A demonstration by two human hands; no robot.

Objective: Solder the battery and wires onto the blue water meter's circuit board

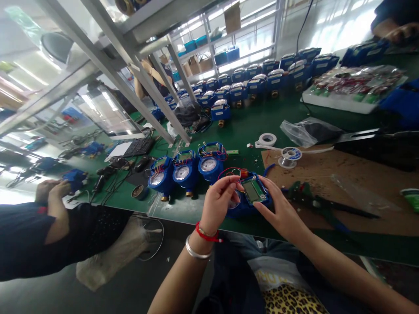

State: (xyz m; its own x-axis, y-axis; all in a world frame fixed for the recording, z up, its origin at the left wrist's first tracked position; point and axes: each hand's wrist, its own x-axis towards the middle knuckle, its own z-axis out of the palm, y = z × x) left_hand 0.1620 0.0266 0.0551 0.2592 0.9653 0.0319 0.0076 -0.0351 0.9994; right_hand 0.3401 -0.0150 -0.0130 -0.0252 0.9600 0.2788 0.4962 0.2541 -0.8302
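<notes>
Right in front of me is a blue water meter (240, 210) whose open top shows a circuit board with a grey display (251, 191). My right hand (275, 205) grips the board's housing, thumb at the lower edge and fingers along the far side. My left hand (222, 198) is pinched at the board's left edge, on what look like thin wires (229, 170); the fingertips hide the exact spot. Red wires loop above that hand, beside a small orange-brown part (244, 173). To the left stand three similar meters, the nearest one (208, 165) with its board and wires exposed.
Pliers (317, 201), a solder spool (290, 157) and a white tape roll (266, 140) lie right, around a cardboard sheet (360, 174). Rows of blue meters (238, 90) and a bagged tray (343, 102) stand behind. A co-worker's hands (54, 189) are at left.
</notes>
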